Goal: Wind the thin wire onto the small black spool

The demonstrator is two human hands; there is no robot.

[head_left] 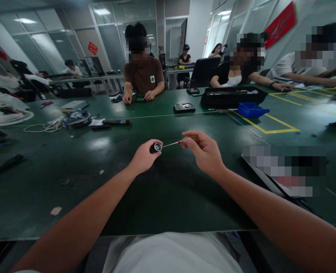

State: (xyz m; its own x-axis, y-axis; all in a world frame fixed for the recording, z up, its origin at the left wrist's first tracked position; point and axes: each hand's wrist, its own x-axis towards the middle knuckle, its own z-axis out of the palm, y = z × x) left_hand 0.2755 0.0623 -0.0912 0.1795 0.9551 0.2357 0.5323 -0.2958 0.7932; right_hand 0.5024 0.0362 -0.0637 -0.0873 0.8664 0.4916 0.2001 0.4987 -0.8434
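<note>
The slim screwdriver (180, 141) bridges the two hands: its tip meets the near edge of the round face of the black cylinder (157, 147), though whether it sits inside the rim or only against it is too small to tell. The left grip (145, 156) is clamped on the cylinder, thumb below and fingers above, with the round face turned toward the right hand and the viewer. The right grip (206, 151) is pinched on the driver's handle, thumb and forefinger together around it. From the right grip, the cylinder lies to the left and slightly nearer the wearer; the driver's long axis runs almost straight across, dipping a little toward its tip. Both things are held up above the counter (185, 206), between the forearms, the left hand being the nearer to the tip. The shaft is thin, straight and metallic, the handle reddish and seemingly translucent; the cylinder is dark, with a pale, shiny ring around a recessed face. The counter is smooth, dark green and glossy. Well beyond are a blue plastic bin (250, 112) with sloping walls and a flat, boxy device (184, 108); a ragged paper scrap (55, 211) lies near the left forearm.
</note>
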